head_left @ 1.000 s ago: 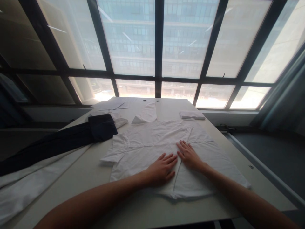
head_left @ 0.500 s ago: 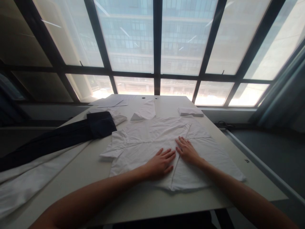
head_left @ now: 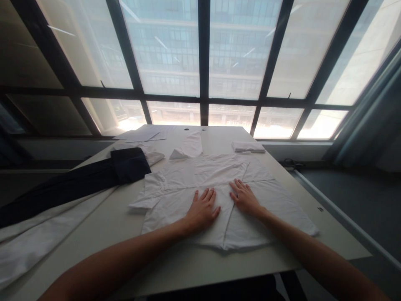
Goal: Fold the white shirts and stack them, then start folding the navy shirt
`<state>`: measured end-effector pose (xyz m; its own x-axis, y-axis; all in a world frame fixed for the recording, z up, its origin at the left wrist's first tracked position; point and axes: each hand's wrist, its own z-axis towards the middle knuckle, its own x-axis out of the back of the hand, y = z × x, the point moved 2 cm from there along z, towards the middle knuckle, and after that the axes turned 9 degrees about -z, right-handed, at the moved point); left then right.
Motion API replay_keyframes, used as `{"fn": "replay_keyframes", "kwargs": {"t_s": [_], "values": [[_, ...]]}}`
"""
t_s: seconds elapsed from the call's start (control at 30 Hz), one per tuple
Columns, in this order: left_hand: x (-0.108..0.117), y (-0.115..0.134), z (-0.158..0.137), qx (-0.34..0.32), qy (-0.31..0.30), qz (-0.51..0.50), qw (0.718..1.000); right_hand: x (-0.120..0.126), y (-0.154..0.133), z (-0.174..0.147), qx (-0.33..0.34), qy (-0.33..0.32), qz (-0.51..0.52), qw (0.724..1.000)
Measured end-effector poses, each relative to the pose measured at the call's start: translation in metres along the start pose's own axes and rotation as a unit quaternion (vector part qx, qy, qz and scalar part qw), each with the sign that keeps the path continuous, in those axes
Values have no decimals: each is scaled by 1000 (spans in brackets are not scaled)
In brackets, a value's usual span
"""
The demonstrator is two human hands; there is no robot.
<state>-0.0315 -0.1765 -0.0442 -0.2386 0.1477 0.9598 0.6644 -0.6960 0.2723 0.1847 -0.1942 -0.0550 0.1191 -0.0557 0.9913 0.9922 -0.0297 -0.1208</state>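
A white garment (head_left: 181, 196), which looks like a shirt or coat, lies spread on the white table (head_left: 244, 271) in front of me. Its front edges meet in a slanting line, and one sleeve end sticks out at the left. My left hand (head_left: 202, 211) rests flat on the cloth left of that line, fingers apart. Just right of the line, my right hand (head_left: 244, 197) also lies flat with spread fingers. Neither hand grips the fabric. The cloth under both palms is hidden.
Dark blue clothing (head_left: 130, 165) and a long white cloth (head_left: 56, 225) lie along the table's left side. Beyond the garment are a loose white piece of cloth (head_left: 188, 146), a folded white cloth (head_left: 248, 146) and paper sheets (head_left: 138, 134). Windows stand behind.
My left hand has slid a little left across the garment, away from the right hand, its fingers now pointing further forward. The right hand stays at nearly the same spot on the cloth.
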Motion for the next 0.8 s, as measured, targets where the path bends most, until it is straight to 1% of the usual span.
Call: {"fn": "replay_keyframes", "kwargs": {"t_s": [0.1, 0.2, 0.6, 0.8], "values": [[0, -1, 1, 4, 0, -1, 1000, -1, 4, 2, -55, 5, -16, 998], [0, -2, 1, 2, -3, -2, 1000, -2, 8, 3, -82, 6, -27, 996], [-5, -6, 3, -7, -7, -5, 1000, -5, 9, 5, -91, -1, -39, 995], [-6, -8, 3, -13, -7, -10, 1000, -2, 9, 4, -78, 1, -33, 996]]}}
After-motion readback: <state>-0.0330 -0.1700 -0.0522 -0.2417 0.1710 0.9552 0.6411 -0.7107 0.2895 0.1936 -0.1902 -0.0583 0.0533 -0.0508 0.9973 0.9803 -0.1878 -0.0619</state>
